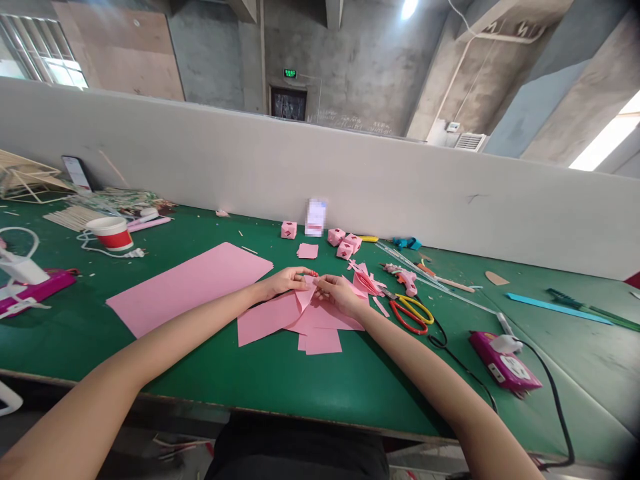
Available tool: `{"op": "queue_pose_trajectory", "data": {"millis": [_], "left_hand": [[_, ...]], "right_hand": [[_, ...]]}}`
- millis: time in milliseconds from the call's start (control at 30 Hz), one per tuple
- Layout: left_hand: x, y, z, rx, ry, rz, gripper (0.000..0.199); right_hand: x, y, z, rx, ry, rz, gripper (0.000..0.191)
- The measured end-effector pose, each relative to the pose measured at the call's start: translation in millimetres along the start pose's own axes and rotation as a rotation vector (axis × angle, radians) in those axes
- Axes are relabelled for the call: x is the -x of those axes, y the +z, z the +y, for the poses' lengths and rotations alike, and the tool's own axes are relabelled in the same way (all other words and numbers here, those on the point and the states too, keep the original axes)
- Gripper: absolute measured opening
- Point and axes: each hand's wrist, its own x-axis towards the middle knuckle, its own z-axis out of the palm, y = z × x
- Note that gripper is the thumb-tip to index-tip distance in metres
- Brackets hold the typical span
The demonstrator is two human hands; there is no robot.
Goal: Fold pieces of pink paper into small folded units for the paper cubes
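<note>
Between my two hands is a small piece of pink paper (305,295), raised and bent above the sheets under it. My left hand (284,283) pinches its left side near the top. My right hand (338,293) grips the right side with thumb and fingers close together. Under and around the hands lie loose pink sheets (265,321), with small pink squares (324,341) nearest me. Folded pink paper pieces (367,280) sit just right of my right hand. Scissors (413,313) with red and yellow handles rest beyond them.
A large pink sheet (195,287) lies left. Several folded pink paper cubes (345,250) and a phone (315,218) are at the divider. A pink glue gun (406,279), its cord and a power strip (503,363) are right. A red-and-white paper cup (113,233) stands left.
</note>
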Motion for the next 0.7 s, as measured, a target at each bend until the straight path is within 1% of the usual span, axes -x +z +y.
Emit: {"op": "queue_pose_trajectory", "data": {"millis": [200,467,700], "left_hand": [[2.1,0.0,1.5,0.03,0.004,0.01,0.063],[0.6,-1.7,0.1,0.045,0.0,0.004,0.064],[1.1,-1.0,1.5,0.058,-0.011,-0.003,0.066]], "right_hand": [[0.3,-1.8,-0.8,-0.065,-0.02,-0.025,0.037],[-1.3,-4.3,3.1,-0.075,-0.017,-0.038,0.04],[-1.8,-4.9,3.4,-0.088,-0.011,-0.036,0.038]]}}
